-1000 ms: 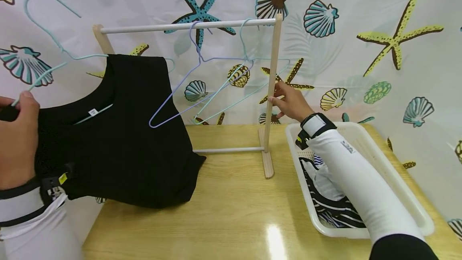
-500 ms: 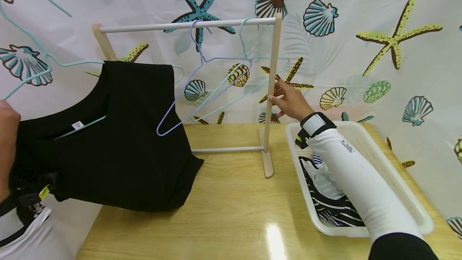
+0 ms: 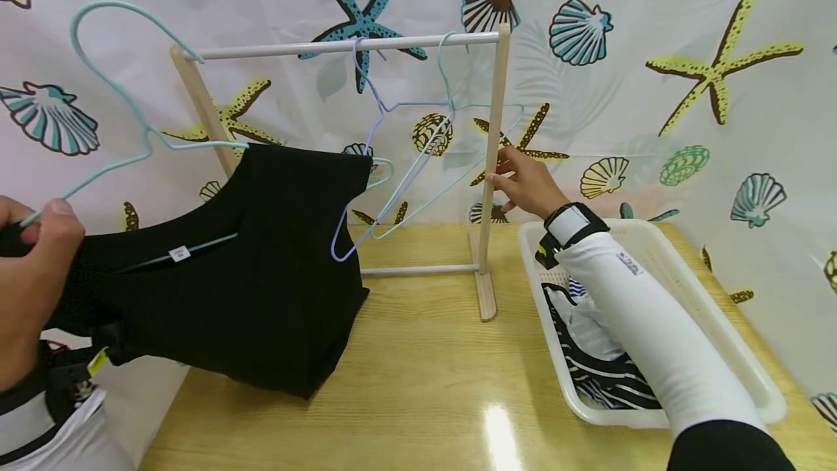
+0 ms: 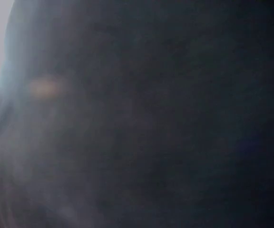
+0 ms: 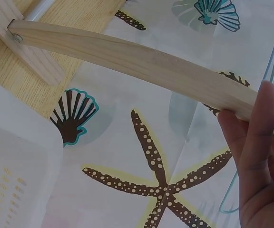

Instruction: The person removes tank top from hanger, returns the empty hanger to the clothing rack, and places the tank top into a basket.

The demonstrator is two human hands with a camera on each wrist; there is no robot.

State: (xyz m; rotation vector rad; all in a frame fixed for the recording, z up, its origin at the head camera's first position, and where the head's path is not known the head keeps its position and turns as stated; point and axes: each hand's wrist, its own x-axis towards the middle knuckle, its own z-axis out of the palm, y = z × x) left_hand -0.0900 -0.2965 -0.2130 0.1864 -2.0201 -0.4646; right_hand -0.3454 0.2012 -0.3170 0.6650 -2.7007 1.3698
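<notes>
A black sleeveless top (image 3: 288, 253) hangs on a turquoise hanger (image 3: 124, 97), tilted in front of the rack's left side. My left hand (image 3: 39, 275) grips the hanger's shoulder wire near the top's left end. The hook's tip appears beside the left end of the rack's white bar (image 3: 275, 50); whether they touch I cannot tell. Blurred dark cloth (image 4: 141, 118) fills the left wrist view. My right hand (image 3: 526, 184) holds the rack's right wooden post (image 3: 495, 122) between thumb and fingers, also seen in the right wrist view.
A purple hanger (image 3: 381, 111) and another turquoise hanger (image 3: 445, 78) hang on the bar; the purple one overlaps the top. On the wooden table (image 3: 418, 369), a white basket (image 3: 726, 347) at the right holds striped and white clothes (image 3: 588, 333). A patterned curtain (image 3: 601, 115) stands behind.
My left hand first moved left, then back to the right with the hanger and black top. The hook now overlaps the bar's left end. The purple hanger has swung rightward. My right hand stays put.
</notes>
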